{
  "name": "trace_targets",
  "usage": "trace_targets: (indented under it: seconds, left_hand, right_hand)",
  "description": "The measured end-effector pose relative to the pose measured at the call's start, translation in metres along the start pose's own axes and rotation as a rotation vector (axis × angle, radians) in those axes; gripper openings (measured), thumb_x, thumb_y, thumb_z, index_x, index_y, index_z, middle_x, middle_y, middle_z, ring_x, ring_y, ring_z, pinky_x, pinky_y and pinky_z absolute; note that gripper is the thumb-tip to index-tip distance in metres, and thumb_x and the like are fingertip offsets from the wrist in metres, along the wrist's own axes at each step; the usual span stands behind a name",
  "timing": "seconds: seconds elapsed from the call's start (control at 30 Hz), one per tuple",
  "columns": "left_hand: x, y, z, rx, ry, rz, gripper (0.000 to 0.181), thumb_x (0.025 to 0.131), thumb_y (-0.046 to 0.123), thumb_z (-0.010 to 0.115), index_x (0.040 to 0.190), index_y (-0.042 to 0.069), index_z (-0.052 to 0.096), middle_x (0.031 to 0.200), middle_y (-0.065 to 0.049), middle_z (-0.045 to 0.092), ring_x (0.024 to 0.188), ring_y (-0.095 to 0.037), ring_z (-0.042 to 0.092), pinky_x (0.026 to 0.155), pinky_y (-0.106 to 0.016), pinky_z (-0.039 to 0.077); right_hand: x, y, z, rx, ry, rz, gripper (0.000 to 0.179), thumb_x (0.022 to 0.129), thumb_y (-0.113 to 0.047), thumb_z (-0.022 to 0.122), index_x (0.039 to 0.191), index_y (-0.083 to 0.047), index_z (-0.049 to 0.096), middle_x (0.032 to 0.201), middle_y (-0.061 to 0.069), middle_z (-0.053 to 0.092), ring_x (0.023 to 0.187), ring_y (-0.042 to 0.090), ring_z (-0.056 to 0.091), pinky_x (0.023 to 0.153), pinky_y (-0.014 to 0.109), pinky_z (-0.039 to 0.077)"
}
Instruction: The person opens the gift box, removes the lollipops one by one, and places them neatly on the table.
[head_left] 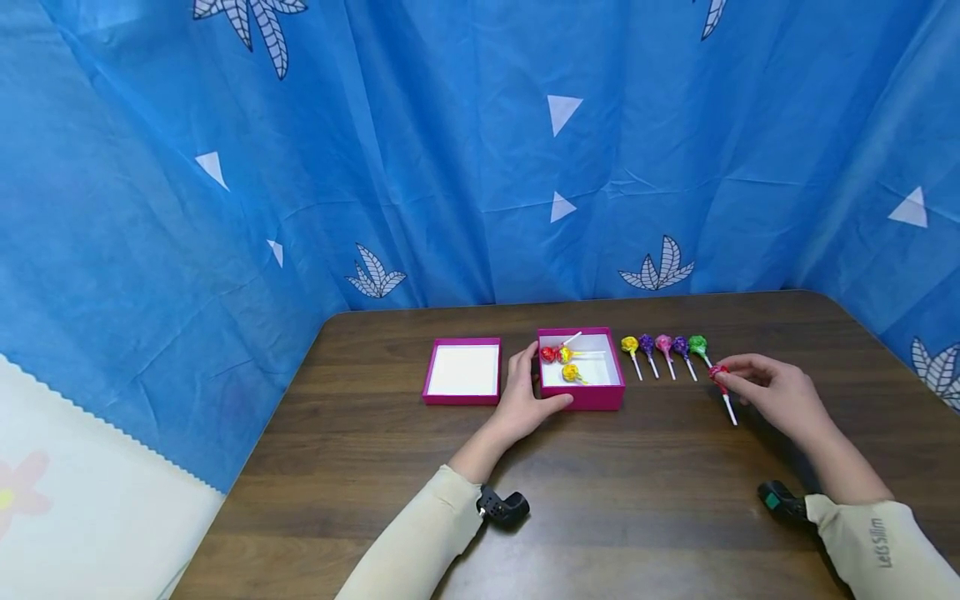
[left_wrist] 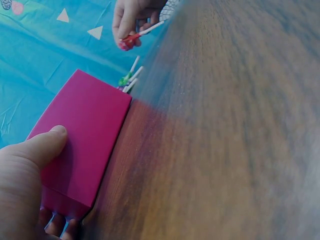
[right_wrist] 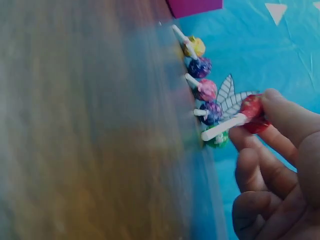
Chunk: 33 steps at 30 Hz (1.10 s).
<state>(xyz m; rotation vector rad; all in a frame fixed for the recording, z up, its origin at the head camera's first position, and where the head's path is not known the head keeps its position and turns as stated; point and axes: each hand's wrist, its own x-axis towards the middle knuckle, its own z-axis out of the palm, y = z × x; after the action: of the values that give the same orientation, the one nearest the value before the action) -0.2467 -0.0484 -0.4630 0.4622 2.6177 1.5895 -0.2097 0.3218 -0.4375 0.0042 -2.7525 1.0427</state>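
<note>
My left hand [head_left: 522,398] grips the left front corner of a magenta box [head_left: 600,401], thumb on its front wall [left_wrist: 85,145] and fingers round its left side. Inside the open box lie a red lollipop [head_left: 549,354] and two yellow lollipops [head_left: 571,372]. Off to the right, my right hand [head_left: 780,396] pinches a red-wrapped lollipop [right_wrist: 252,111] by its head between thumb and fingertips, its white stick pointing toward the table's front edge. Just left of that hand is a green lollipop [head_left: 698,345], the last in a row on the table.
Further left in the row are purple [head_left: 680,345], pink [head_left: 663,343], another purple and yellow [head_left: 629,344] lollipops. A magenta lid [head_left: 462,400] with a white inside lies left of the box. Behind the wooden table [head_left: 600,500] hangs a blue curtain [head_left: 450,167].
</note>
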Motion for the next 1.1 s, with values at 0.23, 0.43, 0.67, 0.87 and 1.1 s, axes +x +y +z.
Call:
trace_targets:
  seconds: [0.23, 0.43, 0.67, 0.87, 1.1]
  left_hand:
    - [0.001, 0.0, 0.001, 0.007, -0.003, 0.004, 0.098, 0.085, 0.034, 0.079, 0.159, 0.022, 0.016, 0.158, -0.006, 0.025, 0.143, -0.022, 0.034, 0.115, -0.042, 0.044]
    - [0.003, 0.002, 0.001, 0.015, -0.003, -0.001, 0.099, 0.084, 0.033, 0.079, 0.159, 0.023, 0.015, 0.158, -0.005, 0.025, 0.143, -0.022, 0.034, 0.114, -0.041, 0.044]
    - [0.002, 0.001, 0.0, 0.02, -0.01, -0.004, 0.1, 0.084, 0.035, 0.079, 0.159, 0.024, 0.015, 0.158, -0.004, 0.025, 0.143, -0.021, 0.033, 0.114, -0.041, 0.044]
    - [0.003, -0.001, -0.001, 0.011, -0.01, 0.009, 0.099, 0.085, 0.035, 0.079, 0.159, 0.023, 0.015, 0.159, -0.006, 0.024, 0.144, -0.023, 0.033, 0.116, -0.043, 0.042]
    - [0.002, -0.002, 0.0, 0.002, -0.009, 0.007, 0.098, 0.085, 0.034, 0.078, 0.159, 0.022, 0.015, 0.158, -0.007, 0.025, 0.144, -0.024, 0.033, 0.116, -0.042, 0.043]
  right_hand:
    - [0.001, 0.015, -0.002, -0.008, -0.062, 0.034, 0.051, 0.096, -0.049, 0.061, 0.121, -0.005, 0.066, 0.093, 0.008, 0.071, 0.069, 0.007, 0.056, 0.056, 0.024, 0.047]
    - [0.001, 0.02, -0.001, -0.022, -0.064, 0.027, 0.049, 0.096, -0.048, 0.062, 0.119, -0.005, 0.067, 0.095, 0.01, 0.072, 0.071, 0.001, 0.055, 0.058, 0.022, 0.048]
    - [0.0, 0.023, 0.003, -0.086, -0.047, -0.021, 0.042, 0.095, -0.044, 0.066, 0.112, -0.006, 0.07, 0.092, 0.01, 0.073, 0.07, -0.004, 0.052, 0.059, 0.02, 0.044]
    - [0.0, 0.02, 0.005, -0.117, -0.037, -0.04, 0.041, 0.095, -0.045, 0.066, 0.109, -0.007, 0.07, 0.089, 0.008, 0.073, 0.069, -0.003, 0.052, 0.06, 0.02, 0.043]
    - [0.0, 0.018, 0.005, -0.126, -0.047, -0.032, 0.043, 0.095, -0.046, 0.065, 0.11, -0.007, 0.07, 0.09, 0.008, 0.073, 0.071, -0.001, 0.052, 0.061, 0.021, 0.042]
